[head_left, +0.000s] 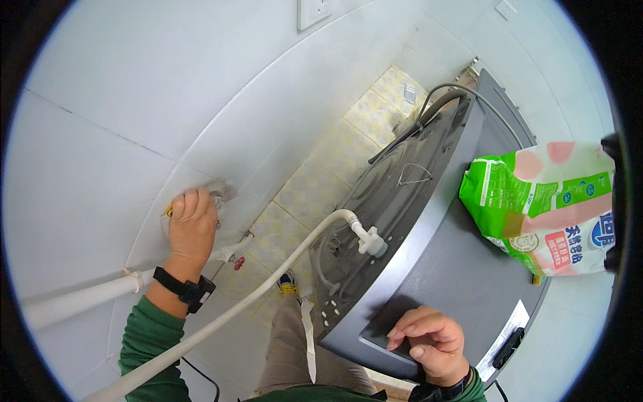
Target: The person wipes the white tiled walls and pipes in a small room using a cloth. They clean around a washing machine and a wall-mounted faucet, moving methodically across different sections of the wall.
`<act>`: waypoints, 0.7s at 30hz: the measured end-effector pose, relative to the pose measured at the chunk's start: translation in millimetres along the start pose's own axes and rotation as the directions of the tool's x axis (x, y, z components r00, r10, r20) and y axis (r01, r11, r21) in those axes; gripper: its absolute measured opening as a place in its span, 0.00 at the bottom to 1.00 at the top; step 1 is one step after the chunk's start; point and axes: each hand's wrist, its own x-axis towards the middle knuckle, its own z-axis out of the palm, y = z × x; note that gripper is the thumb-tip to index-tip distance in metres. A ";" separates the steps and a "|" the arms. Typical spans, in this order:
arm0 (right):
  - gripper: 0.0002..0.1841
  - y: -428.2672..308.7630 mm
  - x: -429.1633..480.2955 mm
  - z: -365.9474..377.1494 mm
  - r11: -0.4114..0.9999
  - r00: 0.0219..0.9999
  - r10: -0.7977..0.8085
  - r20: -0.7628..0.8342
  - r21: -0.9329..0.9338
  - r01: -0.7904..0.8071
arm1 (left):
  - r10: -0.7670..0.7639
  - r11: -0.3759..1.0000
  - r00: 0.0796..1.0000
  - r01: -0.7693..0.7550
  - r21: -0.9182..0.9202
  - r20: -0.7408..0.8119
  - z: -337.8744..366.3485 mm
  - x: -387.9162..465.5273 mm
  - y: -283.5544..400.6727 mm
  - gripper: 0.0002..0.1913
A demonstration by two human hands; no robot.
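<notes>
My left hand (193, 216) presses a crumpled, greyish cloth (223, 192) against the white tiled wall, above a pipe; a bit of yellow shows beside its fingers. My right hand (427, 339), fingers curled and apart, is at the front corner of a dark grey washing machine (442, 251) and holds nothing. A cream inlet hose (281, 271) runs from the lower left to a white connector (371, 242) on the machine's dusty back panel. On the machine's top lies a green and white detergent bag (542, 211).
A white pipe (85, 299) runs along the wall to a valve with a red handle (238, 262). A grey cable (442, 88) loops behind the machine. Yellowish floor tiles (311, 186) lie between wall and machine. A wall socket (314, 11) is at the top.
</notes>
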 end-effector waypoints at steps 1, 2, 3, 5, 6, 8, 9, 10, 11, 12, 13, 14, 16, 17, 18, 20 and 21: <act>0.14 0.4 -0.2 -0.5 1.000 1.000 0.002 0.008 -0.006 -0.002 | 0.028 0.997 1.000 -0.028 0.067 -0.001 -1.4 -0.3 -0.9 0.15; 0.14 1.1 -0.2 -1.1 1.000 1.000 0.001 0.005 0.001 -0.001 | 0.058 0.990 0.998 -0.058 0.131 0.000 0.3 -3.4 -0.6 0.16; 0.14 1.7 -0.3 -1.6 1.000 1.000 -0.003 0.011 0.016 0.002 | 0.110 0.981 0.994 -0.113 0.159 0.025 5.0 -9.3 0.2 0.16; 0.14 2.6 -0.7 -2.3 1.000 1.000 -0.008 0.008 -0.002 0.008 | 0.207 0.956 0.975 -0.219 0.197 0.079 20.4 -27.1 2.7 0.17; 0.14 2.7 -0.9 -2.5 1.000 1.000 -0.014 0.011 -0.007 0.014 | 0.240 0.933 0.952 -0.280 0.224 0.190 28.8 -38.0 5.3 0.17; 0.14 2.6 -1.0 -2.9 1.000 1.000 -0.010 0.028 -0.023 0.010 | 0.274 0.895 0.856 -0.394 0.210 0.439 43.0 -57.7 12.1 0.17; 0.14 2.3 -1.0 -3.0 1.000 1.000 -0.008 0.019 -0.026 0.009 | 0.268 0.887 0.856 -0.398 0.233 0.443 48.2 -62.2 16.7 0.17; 0.14 2.0 -0.8 -3.2 1.000 1.000 -0.001 0.030 -0.014 0.002 | 0.256 0.886 0.839 -0.402 0.231 0.480 50.5 -64.3 20.0 0.17; 0.14 1.6 -0.9 -3.0 1.000 1.000 0.006 0.027 0.006 -0.006 | 0.253 0.876 0.786 -0.433 0.211 0.564 49.4 -64.0 21.1 0.17; 0.15 1.4 -0.5 -3.3 1.000 1.000 0.013 0.028 0.025 -0.013 | 0.231 0.898 0.835 -0.381 0.222 0.499 46.0 -58.1 20.9 0.16; 0.15 1.2 -0.4 -3.2 1.000 1.000 0.004 0.029 0.022 -0.004 | 0.225 0.908 0.846 -0.362 0.210 0.483 39.5 -50.2 19.8 0.16; 0.15 1.1 0.0 -3.2 1.000 0.999 0.000 0.035 0.025 -0.001 | 0.219 0.924 0.832 -0.344 0.165 0.511 30.1 -40.6 17.6 0.16; 0.16 1.1 0.3 -2.9 1.000 0.999 -0.007 0.047 0.021 0.006 | 0.135 0.988 0.958 -0.151 0.043 0.255 7.5 -14.9 6.6 0.15; 0.16 1.2 0.3 -2.9 1.000 0.999 -0.009 0.051 0.013 0.008 | 0.070 0.997 0.990 -0.065 -0.043 0.121 -5.1 -3.6 0.6 0.15; 0.16 1.4 0.4 -2.7 1.000 0.998 -0.010 0.055 0.005 0.010 | 0.026 0.997 0.998 -0.022 -0.078 0.049 -18.0 3.9 -5.2 0.15; 0.16 1.8 0.3 -2.6 1.000 0.999 -0.010 0.051 0.029 0.008 | -0.097 0.984 0.985 0.073 -0.162 -0.145 -36.8 13.5 -13.7 0.16; 0.16 1.9 0.3 -2.6 0.999 0.999 -0.009 0.048 0.040 0.007 | -0.073 0.991 0.982 0.052 -0.126 -0.173 -42.1 13.4 -15.5 0.16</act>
